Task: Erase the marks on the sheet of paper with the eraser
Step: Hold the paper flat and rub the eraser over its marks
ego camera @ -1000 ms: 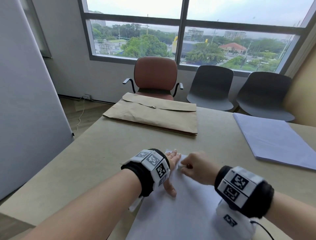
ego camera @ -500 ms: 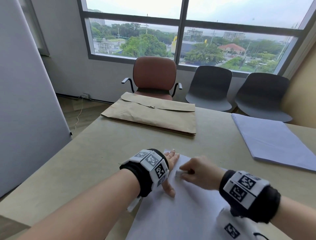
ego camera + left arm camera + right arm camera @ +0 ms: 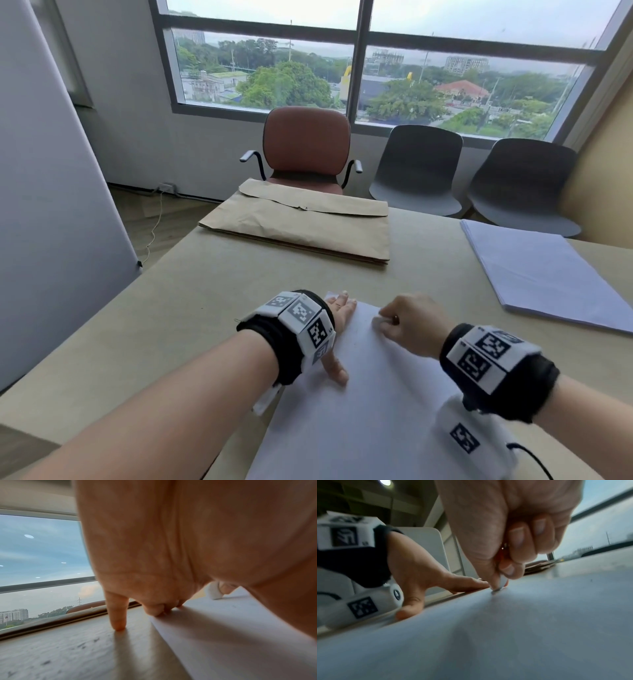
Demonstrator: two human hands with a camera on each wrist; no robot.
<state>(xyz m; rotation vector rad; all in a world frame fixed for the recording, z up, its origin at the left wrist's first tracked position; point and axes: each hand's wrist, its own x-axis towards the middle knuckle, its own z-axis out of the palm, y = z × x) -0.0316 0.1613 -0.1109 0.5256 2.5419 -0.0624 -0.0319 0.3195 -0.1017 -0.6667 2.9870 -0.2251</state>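
A white sheet of paper lies on the beige table in front of me. My left hand lies flat with straight fingers on the sheet's left edge, thumb pointing back toward me. My right hand pinches a small white eraser and holds its tip on the paper near the far edge. In the right wrist view the eraser touches the sheet beside the left hand. In the left wrist view the eraser shows past my palm. The marks are too faint to make out.
A brown paper envelope lies at the far side of the table. A stack of white sheets sits at the right. A brown chair and two grey chairs stand by the window. A white panel stands at the left.
My right hand with the eraser has shifted a little right and back along the top of the sheet. The left hand stays pressed in the same place.
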